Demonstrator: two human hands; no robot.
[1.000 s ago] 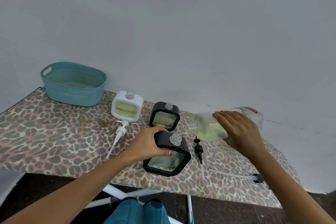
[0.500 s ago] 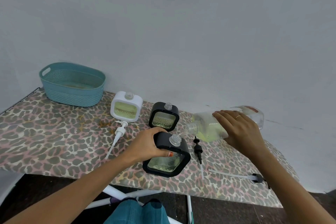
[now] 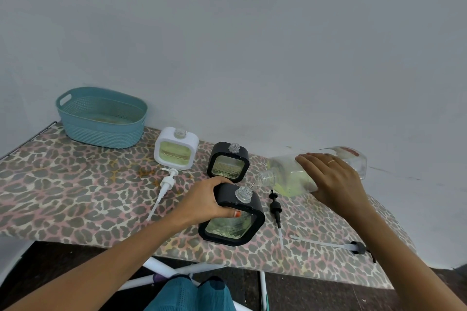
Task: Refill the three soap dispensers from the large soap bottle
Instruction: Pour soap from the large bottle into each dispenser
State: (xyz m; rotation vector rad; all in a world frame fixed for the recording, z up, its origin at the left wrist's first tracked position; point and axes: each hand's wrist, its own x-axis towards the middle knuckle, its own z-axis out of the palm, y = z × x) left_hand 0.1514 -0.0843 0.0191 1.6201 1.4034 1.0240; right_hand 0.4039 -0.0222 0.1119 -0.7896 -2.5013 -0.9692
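Note:
My left hand grips the top of a black square soap dispenser standing near the board's front edge, its clear neck uncapped. My right hand holds the large clear soap bottle tipped almost flat, mouth just above that neck; a thin stream of yellow-green soap runs into it. A second black dispenser and a white dispenser stand behind, both uncapped and holding yellowish soap.
The leopard-print ironing board carries a teal basket at back left. A white pump lies before the white dispenser. Two black pumps lie right of the near dispenser, one close and one by the right edge.
Both hands keep their holds and the pour goes on. The bottle stays tilted over the near dispenser; only the view has shifted slightly.

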